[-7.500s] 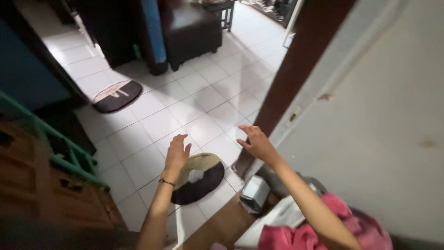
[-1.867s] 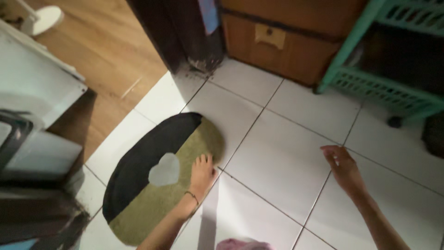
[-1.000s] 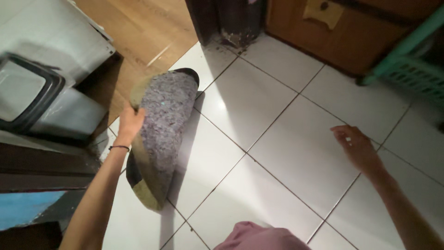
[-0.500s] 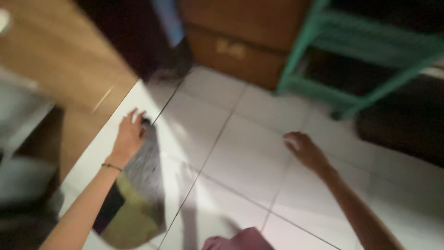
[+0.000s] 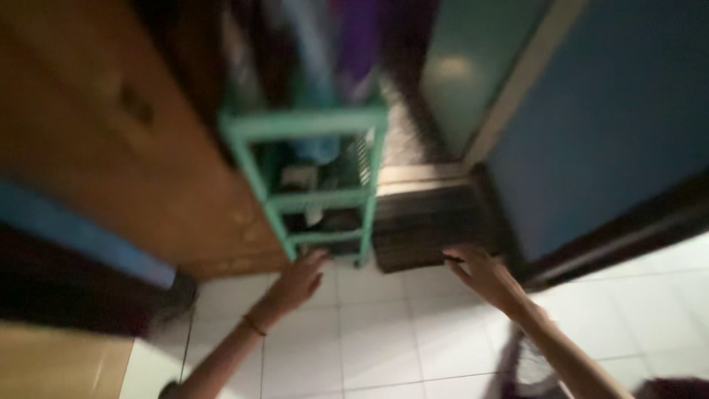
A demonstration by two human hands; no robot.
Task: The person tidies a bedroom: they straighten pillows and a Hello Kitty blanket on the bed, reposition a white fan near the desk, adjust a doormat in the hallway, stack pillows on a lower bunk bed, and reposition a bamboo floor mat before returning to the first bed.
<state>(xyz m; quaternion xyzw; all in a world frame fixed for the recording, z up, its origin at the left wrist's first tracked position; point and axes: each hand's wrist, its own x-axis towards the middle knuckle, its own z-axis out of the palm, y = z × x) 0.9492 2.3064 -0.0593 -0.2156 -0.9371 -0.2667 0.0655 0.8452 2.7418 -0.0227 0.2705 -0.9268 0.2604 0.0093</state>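
Observation:
The picture is blurred by motion. My left hand (image 5: pixel 299 279) reaches forward with fingers spread, just short of the bottom shelf of a green plastic rack (image 5: pixel 310 196), and holds nothing. Further right, my right hand (image 5: pixel 478 270) stretches out with loose fingers. Its tips are at the near edge of a dark ribbed mat (image 5: pixel 428 229) that lies on the floor beside the rack. I cannot tell whether it touches the mat.
A brown wooden cabinet (image 5: pixel 111 133) stands left of the rack. A blue door or wall (image 5: pixel 613 125) with a dark base fills the right. White floor tiles (image 5: pixel 384 347) lie under my arms. A dark blurred shape (image 5: pixel 528 362) sits under my right forearm.
The view has swung from the oval floor mat to the green rack. My left hand no longer holds that mat. Both hands now reach toward the rack and the dark mat.

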